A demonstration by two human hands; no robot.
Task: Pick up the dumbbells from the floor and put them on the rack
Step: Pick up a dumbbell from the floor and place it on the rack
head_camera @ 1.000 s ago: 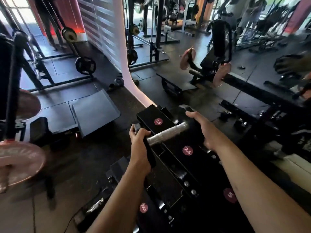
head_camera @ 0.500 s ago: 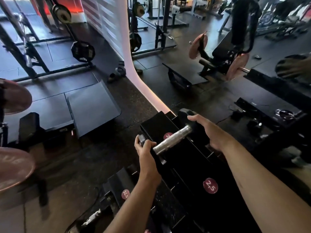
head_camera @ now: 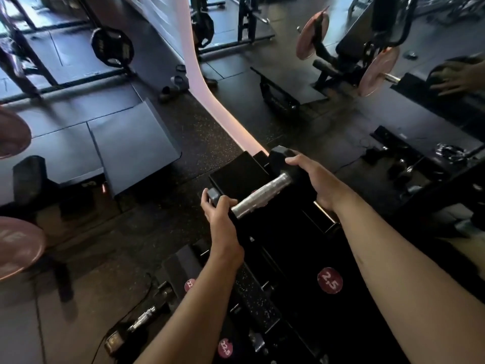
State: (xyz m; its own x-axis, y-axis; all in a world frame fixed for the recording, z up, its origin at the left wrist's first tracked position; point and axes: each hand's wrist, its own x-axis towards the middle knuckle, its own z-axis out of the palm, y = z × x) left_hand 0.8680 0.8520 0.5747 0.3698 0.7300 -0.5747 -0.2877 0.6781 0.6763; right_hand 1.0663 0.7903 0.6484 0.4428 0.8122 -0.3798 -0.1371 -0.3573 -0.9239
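Placement is the step in hand: the dumbbell (head_camera: 262,197) is up off the floor and held over the far end of the rack (head_camera: 301,248), carried by both hands at once. The left hand (head_camera: 219,219) is wrapped around the near head, fingers curled over its end, so that head is mostly hidden. The right hand (head_camera: 315,179) lies over the far head, fingers spread across its top and side, more a cupping hold than a closed fist. Between them the bare metal handle shows full length, running from lower left to upper right, slanted across the line of the rack.

Whether the weight already rests on the top tier or hangs just above it cannot be told; the black heads merge with the black metal under them. A round label (head_camera: 330,282) reading 2,5 marks a slot nearer the person, and another dumbbell (head_camera: 143,317) lies low at the left, on or near the bottom tier.

Next, by my reading, the dumbbell must go down into its cradle with both heads seated on the rails. That calls for lining the handle up with the slot, lowering evenly, and sliding the fingers clear from under the heads before the weight settles.
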